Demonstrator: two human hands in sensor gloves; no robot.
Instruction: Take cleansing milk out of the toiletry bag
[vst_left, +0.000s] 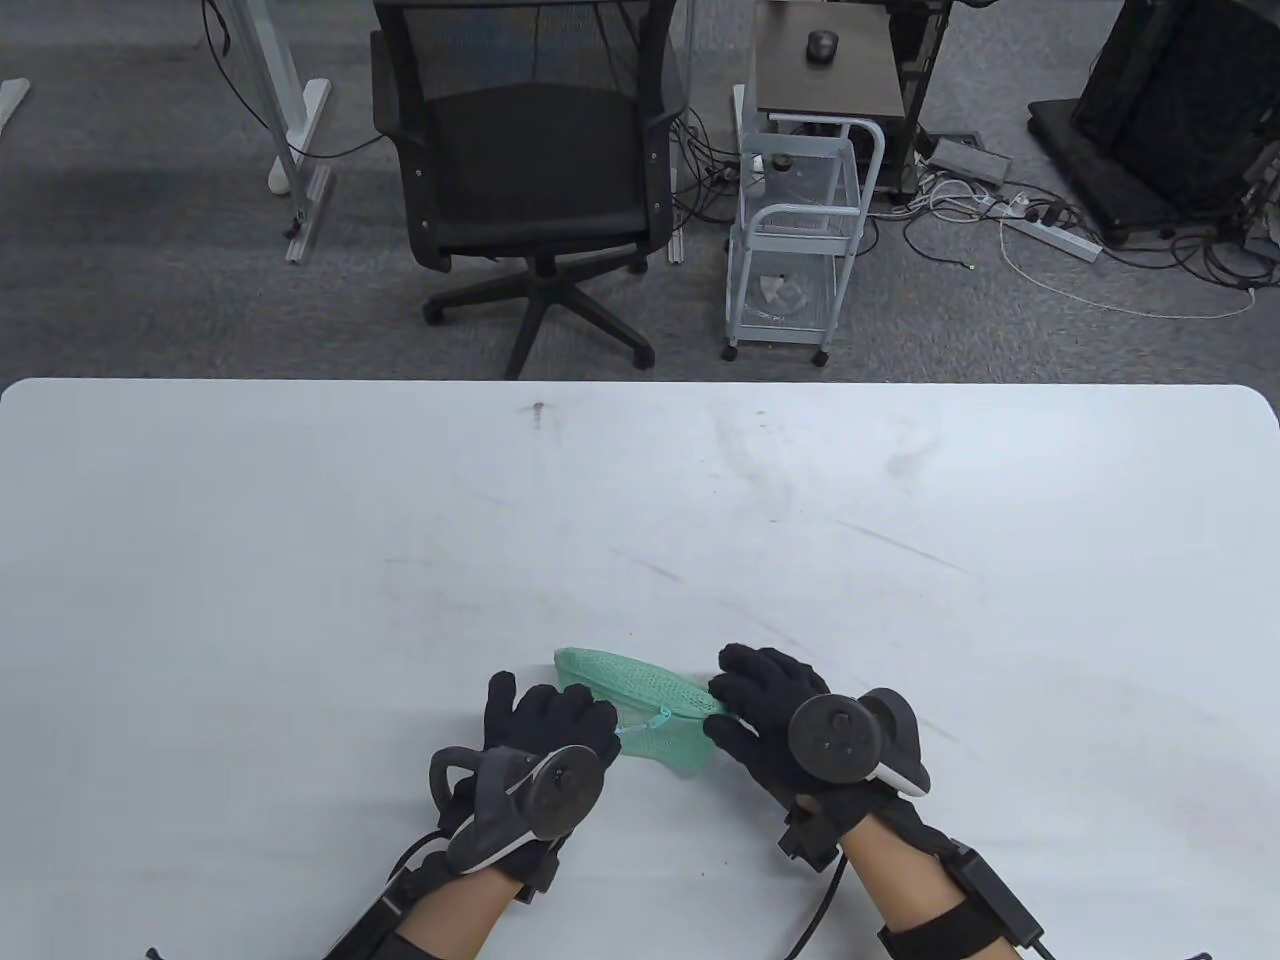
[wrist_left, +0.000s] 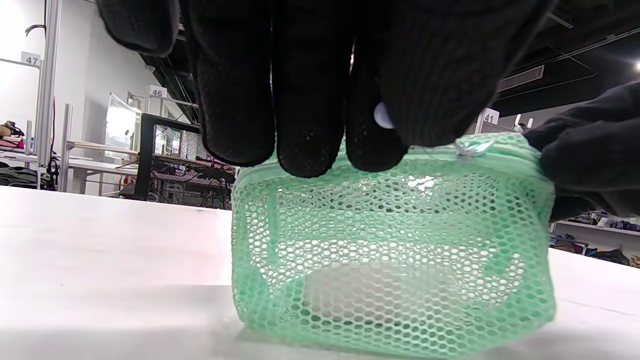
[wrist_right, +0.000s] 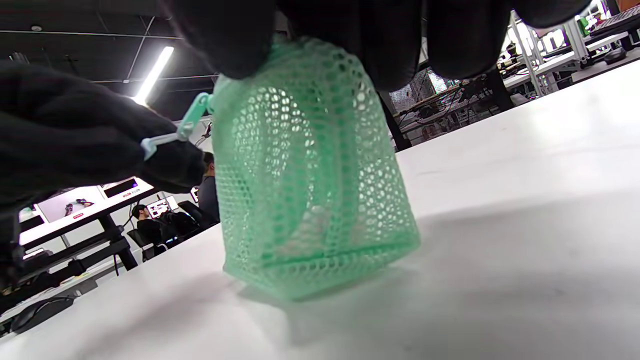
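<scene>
Bag: a green mesh toiletry bag (vst_left: 640, 705) stands on the white counter (vst_left: 300, 560) between the two hands, touching both.
Left hand: the left hand (vst_left: 545, 725) pinches the pale zipper pull (wrist_right: 172, 135) at the bag's top edge, fingers together on it.
Right hand: the right hand (vst_left: 765, 700) grips the bag's top end on the side away from the left hand, fingers (wrist_right: 390, 45) clamped on the mesh.
Cleansing milk: a pale rounded shape (wrist_left: 375, 295) lies at the bottom inside the bag, below the left hand's fingers; blurred through the mesh.
</scene>
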